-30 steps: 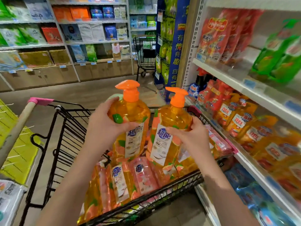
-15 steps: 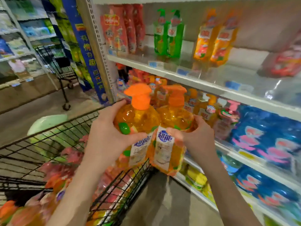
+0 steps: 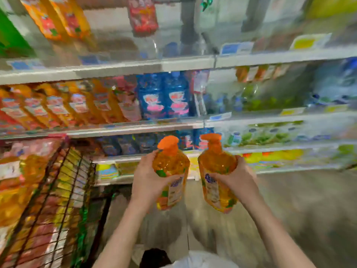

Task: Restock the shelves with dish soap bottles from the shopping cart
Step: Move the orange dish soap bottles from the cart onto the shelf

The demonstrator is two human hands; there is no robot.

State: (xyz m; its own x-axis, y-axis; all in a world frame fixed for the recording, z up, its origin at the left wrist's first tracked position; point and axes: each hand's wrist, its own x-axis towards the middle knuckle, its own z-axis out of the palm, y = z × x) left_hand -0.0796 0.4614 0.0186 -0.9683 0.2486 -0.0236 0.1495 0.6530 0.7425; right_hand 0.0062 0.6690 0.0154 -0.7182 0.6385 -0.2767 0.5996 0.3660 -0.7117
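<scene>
I hold two orange dish soap bottles with orange pump tops, one in each hand, in front of the shelves. My left hand grips the left bottle around its body. My right hand grips the right bottle the same way. Both bottles stand roughly upright, a small gap between them. The black wire shopping cart is at the lower left, with more orange soap bottles blurred inside it. The image is motion-blurred.
White shelves run across the view. Orange bottles fill the middle shelf at left, blue refill packs stand beside them, green and blue products sit at right. Grey floor lies at lower right.
The view has swung right, away from the cart and square onto the shelves. Both bottles have moved out of the cart with my hands and are now slightly apart.
</scene>
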